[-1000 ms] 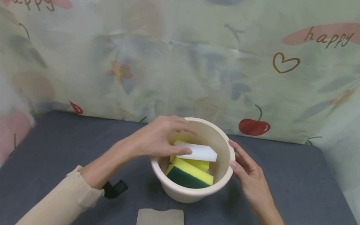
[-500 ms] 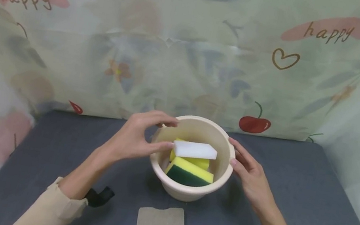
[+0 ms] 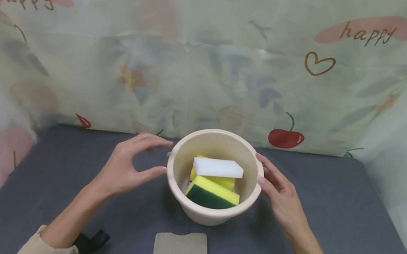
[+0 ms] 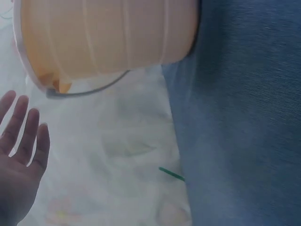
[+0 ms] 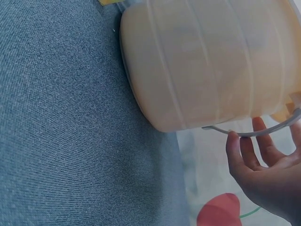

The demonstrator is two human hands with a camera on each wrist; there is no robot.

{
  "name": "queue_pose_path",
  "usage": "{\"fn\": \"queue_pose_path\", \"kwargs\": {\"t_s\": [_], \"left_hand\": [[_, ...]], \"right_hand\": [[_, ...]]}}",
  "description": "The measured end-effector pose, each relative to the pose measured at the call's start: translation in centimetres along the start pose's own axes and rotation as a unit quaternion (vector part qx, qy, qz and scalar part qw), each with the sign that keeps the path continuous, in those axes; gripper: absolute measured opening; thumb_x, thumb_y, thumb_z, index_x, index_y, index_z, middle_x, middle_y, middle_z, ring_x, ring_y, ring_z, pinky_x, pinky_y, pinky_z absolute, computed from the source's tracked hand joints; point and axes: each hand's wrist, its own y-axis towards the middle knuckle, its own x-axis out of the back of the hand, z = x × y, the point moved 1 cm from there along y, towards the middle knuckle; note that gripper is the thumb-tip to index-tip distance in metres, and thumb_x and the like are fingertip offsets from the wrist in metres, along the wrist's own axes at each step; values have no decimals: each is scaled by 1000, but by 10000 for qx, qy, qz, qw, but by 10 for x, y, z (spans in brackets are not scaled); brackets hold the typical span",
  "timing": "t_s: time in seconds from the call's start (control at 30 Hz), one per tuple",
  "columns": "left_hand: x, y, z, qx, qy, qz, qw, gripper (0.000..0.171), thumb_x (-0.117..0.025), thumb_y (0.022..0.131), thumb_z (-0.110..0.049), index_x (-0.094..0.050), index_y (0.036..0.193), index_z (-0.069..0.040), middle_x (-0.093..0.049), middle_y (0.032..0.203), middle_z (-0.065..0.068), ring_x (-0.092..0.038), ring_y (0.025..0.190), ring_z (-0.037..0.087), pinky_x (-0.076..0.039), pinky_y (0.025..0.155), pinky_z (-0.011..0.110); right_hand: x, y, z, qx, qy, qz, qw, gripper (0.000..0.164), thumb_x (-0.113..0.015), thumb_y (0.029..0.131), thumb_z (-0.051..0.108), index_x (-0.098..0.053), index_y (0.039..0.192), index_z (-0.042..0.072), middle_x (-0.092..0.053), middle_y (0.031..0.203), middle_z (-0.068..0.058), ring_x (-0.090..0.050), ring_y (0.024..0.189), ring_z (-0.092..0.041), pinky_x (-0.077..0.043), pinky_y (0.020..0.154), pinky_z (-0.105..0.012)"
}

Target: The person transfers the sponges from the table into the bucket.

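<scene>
A cream bucket [image 3: 208, 213] stands upright on the table. Inside lie a white sponge block [image 3: 218, 168], a yellow sponge [image 3: 224, 182] partly beneath it, and a yellow sponge with a dark green scouring side [image 3: 213, 194] in front. My left hand [image 3: 122, 166] is beside the bucket's left rim, thumb and fingers spread, holding nothing; its fingers are also apart in the left wrist view. My right hand [image 3: 284, 199] touches the right side of the rim with thumb and fingertips. In the right wrist view, its fingertips meet the bucket's thin grey handle [image 5: 268, 132].
A flat grey-brown pad [image 3: 181, 253] with notched long edges lies on the dark blue-grey table cover [image 3: 337, 223], in front of the bucket. Behind the table hangs a printed curtain [image 3: 197, 71], which continues along both sides.
My left hand has come out of the bucket and moved left, away from the white sponge block to outside the rim. My right hand stays at the right rim.
</scene>
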Motion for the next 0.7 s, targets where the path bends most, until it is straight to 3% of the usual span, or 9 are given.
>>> {"fn": "queue_pose_path", "kwargs": {"t_s": [0.23,0.4,0.7], "left_hand": [[2,-23,2,303,-386,55,9988,47,-84,81,-12,-68,125,-18,-66,120,-6,-62,105,16,-51,86,31],[1,-37,0,399,-468,167,9980,47,-84,81,-13,-68,125,-19,-66,119,-7,-61,103,12,-51,86,31],[2,-63,2,581,-813,196,9948,50,-82,81,-6,-67,128,-13,-65,123,-1,-62,103,14,-51,85,32]], "right_hand": [[-1,-1,0,-60,-33,18,10000,52,-58,102,30,-43,151,33,-47,150,0,-46,134,-17,-43,100,-20],[-1,0,1,-30,-50,-2,10000,52,-58,102,31,-43,151,33,-47,150,0,-47,133,-17,-44,99,-19],[-1,0,0,-25,-44,-13,10000,52,-58,102,31,-42,152,33,-45,151,1,-46,135,-16,-43,100,-18]]}}
